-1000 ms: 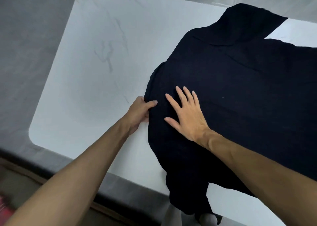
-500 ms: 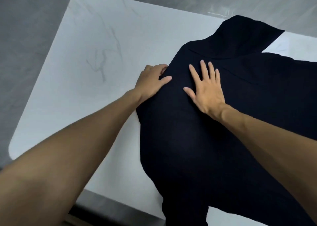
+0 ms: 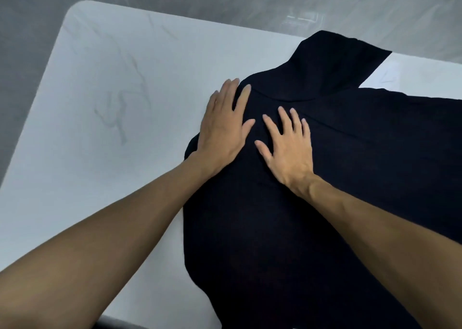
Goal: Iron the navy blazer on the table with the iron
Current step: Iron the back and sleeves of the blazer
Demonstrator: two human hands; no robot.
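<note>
The navy blazer (image 3: 325, 191) lies spread over the right half of the white marble table (image 3: 112, 108), with one flap reaching toward the far edge. My left hand (image 3: 225, 126) lies flat on the blazer's left edge, fingers straight and partly over the table. My right hand (image 3: 287, 146) presses flat on the cloth just beside it, fingers spread. No iron is in view.
The table's left half is bare white marble with faint grey veins. Grey floor surrounds the table at the left and far side. The blazer's lower part hangs over the near table edge.
Both hands have slid away from me along the blazer's left side. My left hand, earlier gripping the edge, now lies flat.
</note>
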